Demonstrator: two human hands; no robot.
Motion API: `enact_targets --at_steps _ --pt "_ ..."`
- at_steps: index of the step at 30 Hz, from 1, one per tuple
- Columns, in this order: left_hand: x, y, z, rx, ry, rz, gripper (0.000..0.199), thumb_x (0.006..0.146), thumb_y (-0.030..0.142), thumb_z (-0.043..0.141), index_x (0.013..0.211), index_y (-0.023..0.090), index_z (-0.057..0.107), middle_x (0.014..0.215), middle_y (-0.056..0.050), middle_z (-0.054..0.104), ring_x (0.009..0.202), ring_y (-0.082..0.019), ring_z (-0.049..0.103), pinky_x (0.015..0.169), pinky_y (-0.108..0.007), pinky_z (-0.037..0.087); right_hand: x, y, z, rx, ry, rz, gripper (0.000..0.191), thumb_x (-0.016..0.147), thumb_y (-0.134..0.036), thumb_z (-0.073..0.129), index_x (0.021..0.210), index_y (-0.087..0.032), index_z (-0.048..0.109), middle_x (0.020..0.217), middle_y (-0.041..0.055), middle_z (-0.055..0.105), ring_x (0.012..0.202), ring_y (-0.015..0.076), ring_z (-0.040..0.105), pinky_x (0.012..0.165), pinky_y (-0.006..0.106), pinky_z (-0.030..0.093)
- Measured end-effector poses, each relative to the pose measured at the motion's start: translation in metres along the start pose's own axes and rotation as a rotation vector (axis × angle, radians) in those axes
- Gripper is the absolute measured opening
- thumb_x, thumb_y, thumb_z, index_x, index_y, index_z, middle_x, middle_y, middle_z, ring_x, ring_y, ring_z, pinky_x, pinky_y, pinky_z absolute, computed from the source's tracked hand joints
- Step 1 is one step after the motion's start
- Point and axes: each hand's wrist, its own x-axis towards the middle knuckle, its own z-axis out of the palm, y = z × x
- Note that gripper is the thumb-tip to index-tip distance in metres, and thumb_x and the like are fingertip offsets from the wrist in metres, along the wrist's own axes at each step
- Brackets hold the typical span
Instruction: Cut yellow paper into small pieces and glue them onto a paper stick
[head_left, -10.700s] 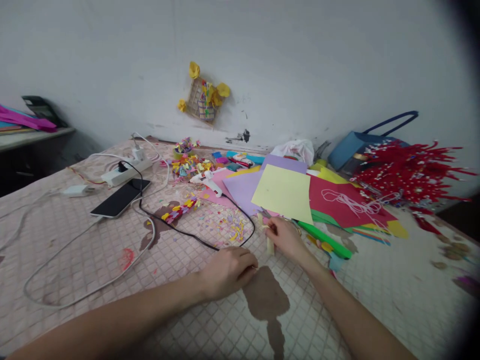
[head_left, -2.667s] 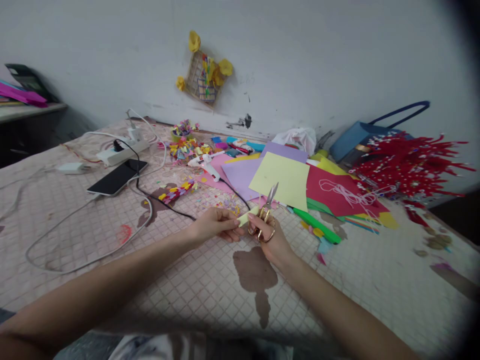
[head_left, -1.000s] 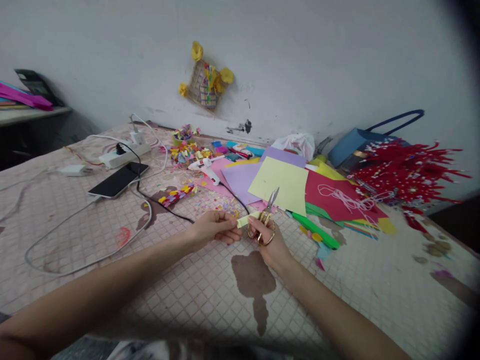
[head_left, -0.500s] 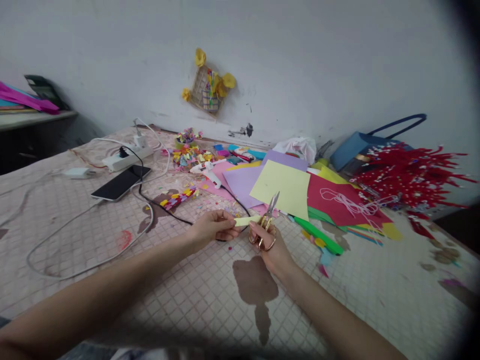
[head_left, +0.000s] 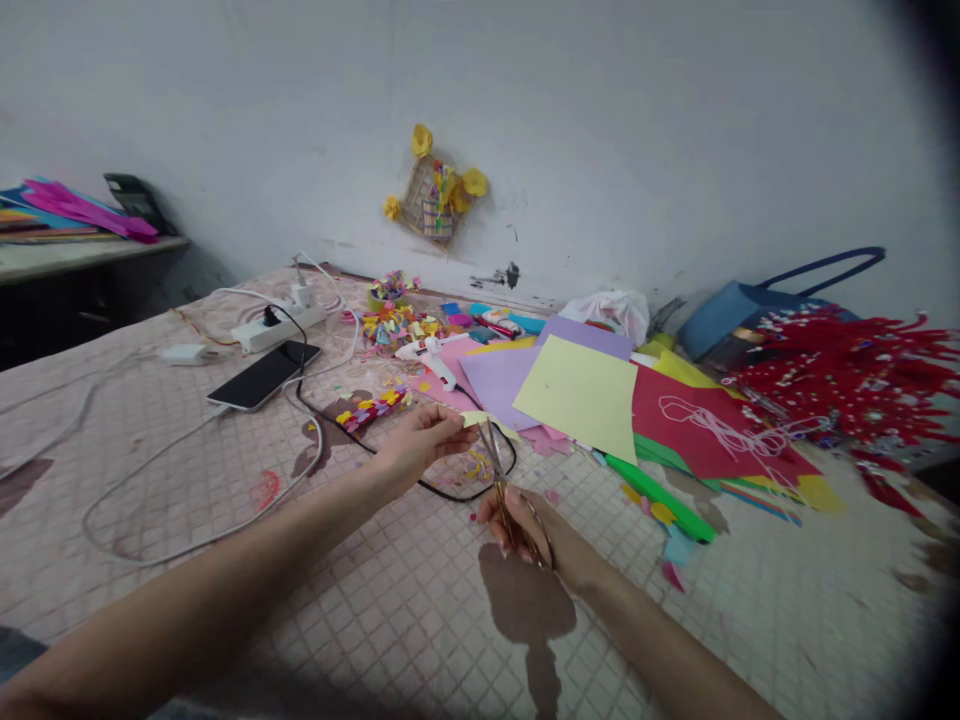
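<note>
Half a second ago both hands pinched the pale-yellow paper strip (head_left: 473, 418) and the scissors pointed away beyond it; now only the left hand (head_left: 420, 445) grips it, thumb and fingertips closed on its left end. The strip is up in front of the hot-glue gun (head_left: 431, 358), on the person's side and slightly to the right. The right hand (head_left: 532, 530) has let go and dropped back, farther from the glue gun on that same side, fingers curled round the handles of the gold-handled scissors (head_left: 496, 462). Their blades now reach the strip; whether they have cut it cannot be told. The pale-yellow paper sheet (head_left: 581, 395) lies as before, right of the glue gun.
</note>
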Motion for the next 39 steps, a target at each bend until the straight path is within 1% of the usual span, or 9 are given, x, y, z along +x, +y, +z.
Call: enact_targets --at_steps 3,5,8,13,15,19,25,28,39 --pt "0.0 0.001 0.001 -0.034 0.008 0.032 0.016 0.072 0.02 0.066 0.076 0.012 0.053 0.076 -0.004 0.065 0.071 -0.012 0.063 0.071 -0.025 0.049 -0.001 0.002 0.003 -0.056 0.012 0.01 0.049 0.08 -0.062 0.037 0.07 -0.016 0.053 0.047 -0.0042 0.043 0.041 0.007 0.034 0.041 0.02 0.024" --pt "0.0 0.0 0.002 -0.037 0.011 0.035 0.017 0.071 0.021 0.067 0.075 0.012 0.053 0.077 -0.004 0.065 0.071 -0.012 0.063 0.071 -0.025 0.049 0.0 0.006 0.004 -0.105 0.039 0.008 0.049 0.081 -0.061 0.037 0.069 -0.016 0.054 0.045 -0.0044 0.043 0.04 0.0072 0.035 0.041 0.02 0.025" --pt "-0.002 -0.002 0.004 -0.018 -0.008 0.032 0.018 0.07 0.023 0.068 0.074 0.012 0.054 0.075 -0.003 0.063 0.068 -0.011 0.061 0.069 -0.025 0.049 0.001 0.01 0.003 -0.142 0.083 0.001 0.047 0.082 -0.058 0.039 0.068 -0.016 0.055 0.043 -0.0051 0.041 0.04 0.0076 0.038 0.042 0.02 0.028" --pt "-0.006 -0.009 0.006 -0.02 -0.049 -0.01 0.019 0.07 0.024 0.068 0.074 0.012 0.053 0.072 -0.003 0.063 0.068 -0.012 0.062 0.069 -0.026 0.05 0.002 0.01 0.004 -0.137 0.141 0.005 0.046 0.082 -0.056 0.038 0.066 -0.016 0.054 0.043 -0.0058 0.04 0.039 0.0075 0.036 0.042 0.021 0.029" --pt "-0.007 -0.012 0.008 -0.027 -0.057 -0.037 0.019 0.07 0.025 0.067 0.074 0.012 0.053 0.072 -0.004 0.064 0.068 -0.012 0.062 0.069 -0.025 0.05 0.002 0.01 0.005 -0.131 0.147 0.015 0.046 0.081 -0.058 0.039 0.065 -0.017 0.053 0.042 -0.0063 0.039 0.038 0.0075 0.036 0.042 0.021 0.03" --pt "-0.01 -0.016 0.011 -0.049 -0.026 -0.05 0.02 0.069 0.024 0.069 0.073 0.012 0.054 0.069 -0.004 0.065 0.065 -0.011 0.062 0.066 -0.024 0.051 0.002 0.01 0.006 -0.145 0.158 0.03 0.048 0.079 -0.061 0.038 0.064 -0.017 0.051 0.041 -0.0065 0.038 0.037 0.0077 0.034 0.041 0.021 0.03" --pt "-0.015 -0.014 0.017 -0.064 0.005 -0.056 0.018 0.07 0.022 0.067 0.072 0.012 0.053 0.067 -0.004 0.065 0.062 -0.011 0.062 0.065 -0.023 0.05 0.002 0.01 0.008 -0.156 0.19 0.036 0.047 0.078 -0.061 0.041 0.064 -0.017 0.053 0.042 -0.006 0.038 0.037 0.0082 0.035 0.041 0.022 0.028" --pt "-0.016 -0.013 0.019 -0.066 0.012 -0.051 0.018 0.07 0.022 0.067 0.071 0.012 0.053 0.067 -0.003 0.065 0.062 -0.011 0.062 0.065 -0.023 0.05 0.002 0.009 0.008 -0.174 0.196 0.043 0.048 0.078 -0.061 0.041 0.064 -0.017 0.052 0.042 -0.006 0.037 0.037 0.008 0.035 0.04 0.022 0.027" --pt "-0.016 -0.016 0.02 -0.063 0.019 -0.011 0.019 0.069 0.023 0.068 0.072 0.012 0.052 0.067 -0.003 0.065 0.063 -0.011 0.062 0.065 -0.023 0.05 0.003 0.017 0.006 -0.149 0.203 0.032 0.047 0.078 -0.061 0.041 0.062 -0.018 0.05 0.042 -0.0058 0.038 0.037 0.008 0.035 0.038 0.022 0.028"
